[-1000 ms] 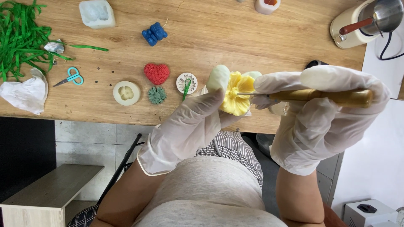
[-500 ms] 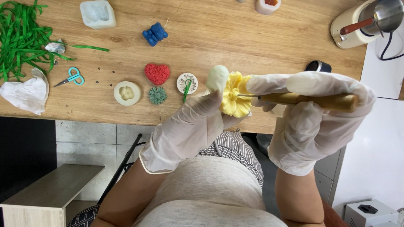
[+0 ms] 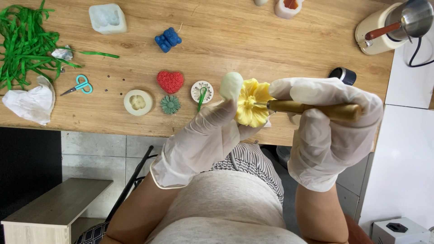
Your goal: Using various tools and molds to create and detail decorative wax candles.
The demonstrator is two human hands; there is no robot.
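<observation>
The gloved left hand [image 3: 203, 135] held a yellow flower [image 3: 250, 108] pinched between thumb and fingers, above the near edge of the wooden table [image 3: 253, 40]. The gloved right hand [image 3: 327, 131] was clenched around the brown handle of an awl [image 3: 312, 108], which lay level, its thin metal tip touching the flower's centre from the right. The flower sat just between the two hands, against the left fingertips. On the table to the left lay a round cream mould [image 3: 138, 102] with a flower-shaped hollow, a second small round mould [image 3: 201, 91] with a green piece in it, a red heart [image 3: 170, 81], a grey-green daisy [image 3: 170, 104] and a blue bear [image 3: 168, 39]. Farther left were scissors [image 3: 79, 85], green strips [image 3: 25, 43] and a white square mould [image 3: 107, 18]. At the far right a steel pot [image 3: 413, 17] stood on a cream base.
</observation>
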